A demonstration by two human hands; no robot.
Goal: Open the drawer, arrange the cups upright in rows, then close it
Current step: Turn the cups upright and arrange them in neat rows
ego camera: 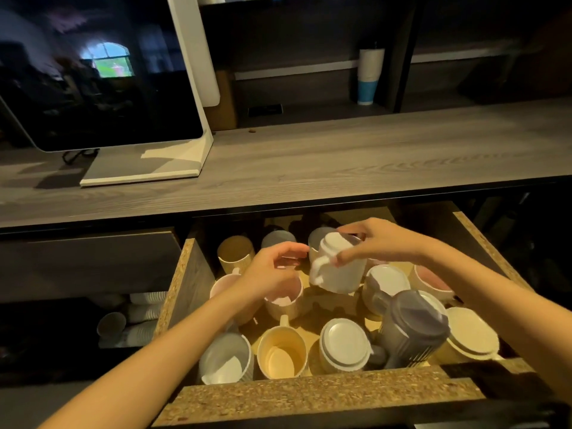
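The chipboard drawer point(309, 394) stands pulled out, full of plastic cups. My right hand point(374, 243) grips a white handled cup point(339, 267) upside down and tilted, lifted above the middle of the drawer. My left hand point(272, 270) hovers just left of it over a pink-lined cup point(284, 300), fingers curled and apart, holding nothing. Upright at the front sit a grey cup point(224, 359) and a beige cup point(281, 351). Upside down lie a white-bottomed cup point(345, 343), a dark grey ribbed cup point(413, 328) and a cream cup point(469, 334).
More cups stand upright at the drawer's back, such as a tan cup point(235, 252). A grey wooden counter point(340, 156) with a white-framed screen point(102, 72) runs above the drawer. Stacked paper cups point(136, 320) lie in the open shelf to the left.
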